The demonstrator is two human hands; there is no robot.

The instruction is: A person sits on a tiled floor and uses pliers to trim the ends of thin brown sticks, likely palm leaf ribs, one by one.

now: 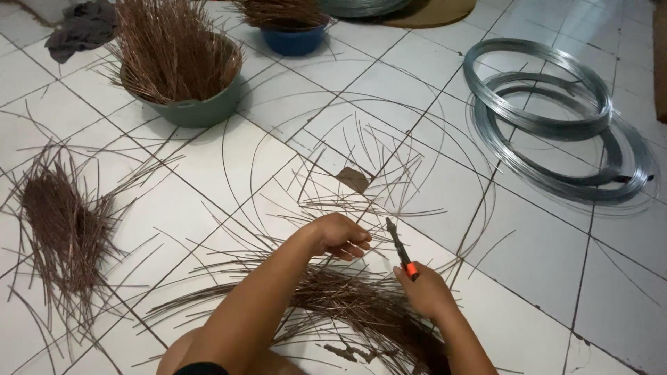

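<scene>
My left hand (342, 235) curls over thin brown wire pieces on the white tiled floor, its fingers closed around a strand. My right hand (425, 290) grips a pair of cutters with orange handles (401, 248), the dark jaws pointing up and away, close to the left hand's fingertips. A loose heap of cut brown wire pieces (361, 305) lies under and between both forearms. Long single wires (361, 173) curve across the tiles just beyond the hands.
Coils of silver wire (556, 118) lie at the right. A green tub (187, 104) and a blue tub (295, 38) hold upright bunches of brown wire pieces at the back. Another pile of pieces (62, 229) lies at the left. A grey cloth (80, 28) sits far left.
</scene>
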